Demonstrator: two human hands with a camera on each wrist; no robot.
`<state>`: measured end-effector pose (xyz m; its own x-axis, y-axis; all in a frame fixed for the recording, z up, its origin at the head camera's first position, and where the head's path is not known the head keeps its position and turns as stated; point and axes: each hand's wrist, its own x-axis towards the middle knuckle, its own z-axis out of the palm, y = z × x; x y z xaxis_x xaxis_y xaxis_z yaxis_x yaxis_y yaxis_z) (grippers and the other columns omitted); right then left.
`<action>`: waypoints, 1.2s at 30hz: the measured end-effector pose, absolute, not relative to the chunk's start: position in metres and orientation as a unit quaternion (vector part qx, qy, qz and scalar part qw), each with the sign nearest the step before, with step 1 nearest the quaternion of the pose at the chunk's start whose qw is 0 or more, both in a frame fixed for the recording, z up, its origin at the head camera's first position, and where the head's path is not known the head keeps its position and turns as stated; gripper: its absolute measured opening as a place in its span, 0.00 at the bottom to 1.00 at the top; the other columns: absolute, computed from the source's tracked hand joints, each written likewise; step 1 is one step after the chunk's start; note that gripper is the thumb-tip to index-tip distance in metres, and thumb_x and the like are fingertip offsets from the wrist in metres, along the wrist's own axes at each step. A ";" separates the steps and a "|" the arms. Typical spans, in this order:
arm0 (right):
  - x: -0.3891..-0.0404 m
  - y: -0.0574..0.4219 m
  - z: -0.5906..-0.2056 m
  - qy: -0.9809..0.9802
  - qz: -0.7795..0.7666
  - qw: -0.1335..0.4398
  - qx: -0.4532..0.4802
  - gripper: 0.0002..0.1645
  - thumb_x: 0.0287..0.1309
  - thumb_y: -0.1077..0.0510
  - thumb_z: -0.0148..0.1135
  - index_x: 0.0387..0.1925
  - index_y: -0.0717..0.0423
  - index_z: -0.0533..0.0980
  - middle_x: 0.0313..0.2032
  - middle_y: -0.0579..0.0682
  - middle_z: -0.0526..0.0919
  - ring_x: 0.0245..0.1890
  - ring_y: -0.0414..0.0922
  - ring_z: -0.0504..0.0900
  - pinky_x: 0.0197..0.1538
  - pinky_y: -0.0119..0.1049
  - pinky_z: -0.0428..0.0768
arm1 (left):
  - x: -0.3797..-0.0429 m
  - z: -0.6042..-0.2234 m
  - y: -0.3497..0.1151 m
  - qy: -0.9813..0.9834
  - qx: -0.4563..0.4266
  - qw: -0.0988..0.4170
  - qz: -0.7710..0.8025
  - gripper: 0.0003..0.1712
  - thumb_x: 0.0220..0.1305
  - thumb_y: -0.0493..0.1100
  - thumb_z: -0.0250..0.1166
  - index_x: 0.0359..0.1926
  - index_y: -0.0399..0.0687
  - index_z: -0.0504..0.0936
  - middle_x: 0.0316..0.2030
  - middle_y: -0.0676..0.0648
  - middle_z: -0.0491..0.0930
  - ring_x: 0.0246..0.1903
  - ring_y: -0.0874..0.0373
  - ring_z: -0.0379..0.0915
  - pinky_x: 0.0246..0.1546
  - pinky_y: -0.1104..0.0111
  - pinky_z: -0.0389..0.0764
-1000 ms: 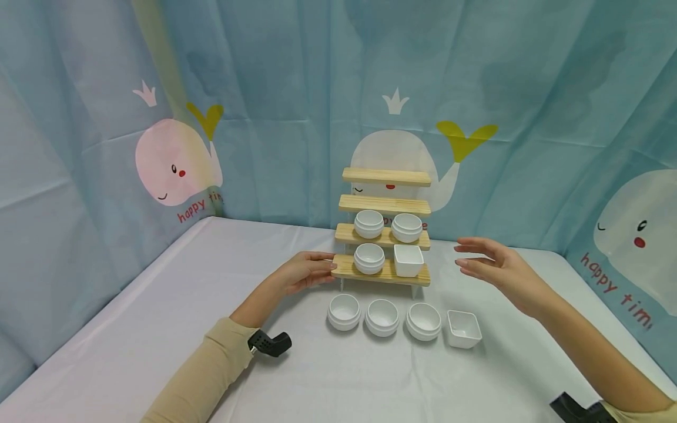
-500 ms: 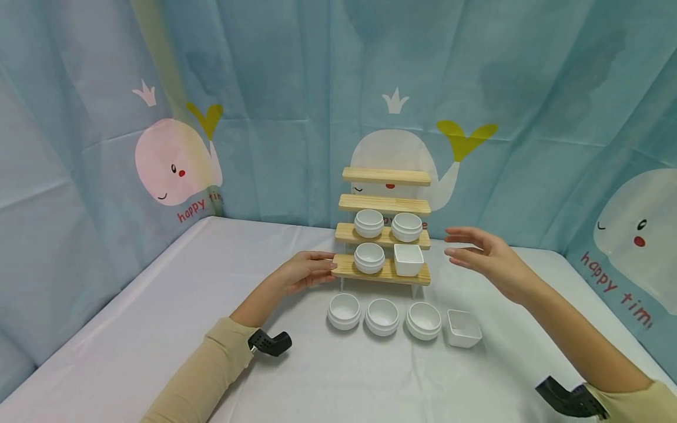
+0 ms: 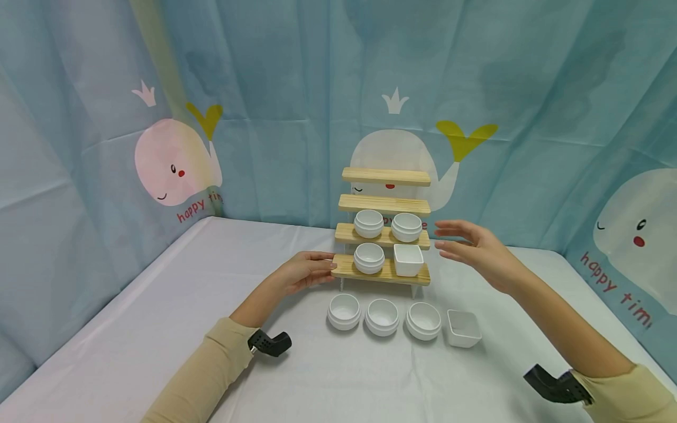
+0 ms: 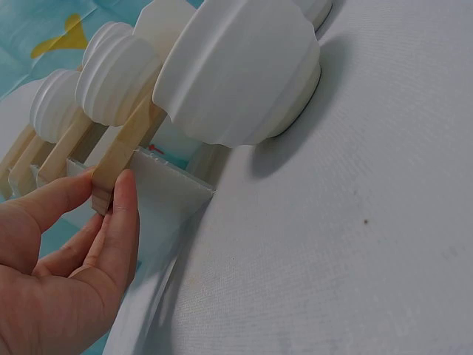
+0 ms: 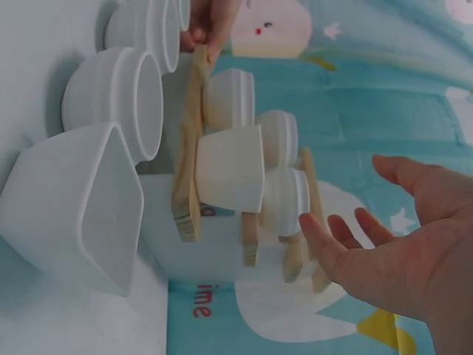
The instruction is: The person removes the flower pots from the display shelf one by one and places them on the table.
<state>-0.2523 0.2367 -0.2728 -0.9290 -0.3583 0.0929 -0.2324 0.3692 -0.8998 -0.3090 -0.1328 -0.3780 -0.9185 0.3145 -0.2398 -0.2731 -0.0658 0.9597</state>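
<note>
A tiered stand [image 3: 388,204] with pale wooden shelves and clear side supports stands on the table. My left hand [image 3: 305,273] pinches the left end of its lowest shelf [image 4: 118,159] between thumb and fingers. That shelf bears a white round bowl [image 3: 369,258] and a white square bowl [image 3: 408,261]. One step up sit two more round bowls, the right one [image 3: 406,228] being nearest to my right hand [image 3: 476,249]. This hand hovers right of the stand, holding nothing, its fingers spread and lightly bent in the right wrist view.
In front of the stand, three white round bowls, among them the middle one [image 3: 382,318], and a square bowl [image 3: 463,328] stand in a row on the white tablecloth [image 3: 328,382]. A blue curtain [image 3: 275,164] with whale prints hangs behind.
My right hand has moved left and slightly away from me, closer to the stand's second shelf. The left hand, stand and bowls have stayed in place.
</note>
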 end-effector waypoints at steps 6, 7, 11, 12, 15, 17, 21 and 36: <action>-0.255 0.230 -0.268 0.823 -0.535 0.063 -0.179 0.39 0.77 0.55 0.62 0.78 0.65 0.59 0.75 0.64 0.63 0.70 0.56 0.71 0.63 0.27 0.82 | -0.309 -0.378 -0.133 0.652 0.020 0.201 0.731 0.30 0.77 0.31 0.60 0.74 0.26 0.65 0.46 0.42 0.81 0.36 0.61 0.85 0.42 0.74 0.90; -0.256 0.229 -0.267 0.822 -0.536 0.064 -0.180 0.39 0.77 0.55 0.62 0.78 0.66 0.59 0.75 0.64 0.63 0.70 0.56 0.71 0.63 0.27 0.82 | -0.309 -0.378 -0.133 0.652 0.020 0.200 0.731 0.30 0.77 0.31 0.60 0.74 0.27 0.65 0.47 0.41 0.81 0.36 0.61 0.85 0.42 0.74 0.90; -0.258 0.225 -0.264 0.818 -0.542 0.066 -0.183 0.38 0.76 0.56 0.63 0.78 0.66 0.60 0.75 0.65 0.63 0.66 0.48 0.74 0.64 0.28 0.82 | -0.309 -0.378 -0.133 0.652 0.017 0.201 0.731 0.30 0.77 0.31 0.61 0.75 0.27 0.66 0.47 0.41 0.81 0.36 0.61 0.85 0.42 0.74 0.90; -0.258 0.223 -0.264 0.816 -0.544 0.067 -0.182 0.38 0.76 0.56 0.63 0.77 0.66 0.60 0.75 0.65 0.64 0.65 0.45 0.75 0.63 0.28 0.83 | -0.309 -0.378 -0.133 0.652 0.016 0.201 0.731 0.30 0.77 0.31 0.61 0.75 0.27 0.66 0.47 0.41 0.81 0.36 0.61 0.85 0.42 0.73 0.90; -0.261 0.219 -0.262 0.815 -0.547 0.067 -0.177 0.38 0.76 0.57 0.63 0.77 0.66 0.60 0.74 0.66 0.65 0.63 0.44 0.76 0.63 0.28 0.83 | -0.309 -0.378 -0.133 0.651 0.015 0.201 0.732 0.30 0.77 0.31 0.61 0.74 0.27 0.66 0.47 0.41 0.81 0.36 0.61 0.85 0.42 0.73 0.90; -0.262 0.216 -0.260 0.817 -0.545 0.068 -0.175 0.38 0.76 0.57 0.63 0.78 0.66 0.60 0.73 0.66 0.66 0.66 0.50 0.75 0.64 0.30 0.83 | -0.309 -0.378 -0.133 0.652 0.015 0.201 0.731 0.30 0.77 0.31 0.61 0.75 0.27 0.66 0.47 0.41 0.81 0.36 0.61 0.85 0.42 0.73 0.90; -0.263 0.208 -0.257 0.817 -0.545 0.075 -0.174 0.39 0.76 0.57 0.63 0.78 0.67 0.59 0.73 0.66 0.66 0.69 0.61 0.72 0.66 0.35 0.82 | -0.310 -0.378 -0.133 0.653 0.016 0.202 0.730 0.30 0.77 0.31 0.61 0.74 0.27 0.66 0.47 0.41 0.81 0.36 0.61 0.85 0.43 0.73 0.90; -0.274 0.183 -0.252 0.820 -0.541 0.072 -0.170 0.34 0.78 0.58 0.59 0.76 0.68 0.62 0.73 0.67 0.67 0.68 0.65 0.75 0.72 0.51 0.78 | -0.309 -0.377 -0.133 0.650 0.013 0.204 0.732 0.30 0.77 0.32 0.61 0.75 0.28 0.66 0.47 0.41 0.81 0.36 0.61 0.85 0.43 0.73 0.90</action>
<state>-0.2737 0.1826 -0.2517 -0.9320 -0.3566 0.0655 -0.2004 0.3561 -0.9127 -0.3088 -0.1331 -0.3771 -0.9164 0.3151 -0.2471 -0.2825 -0.0716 0.9566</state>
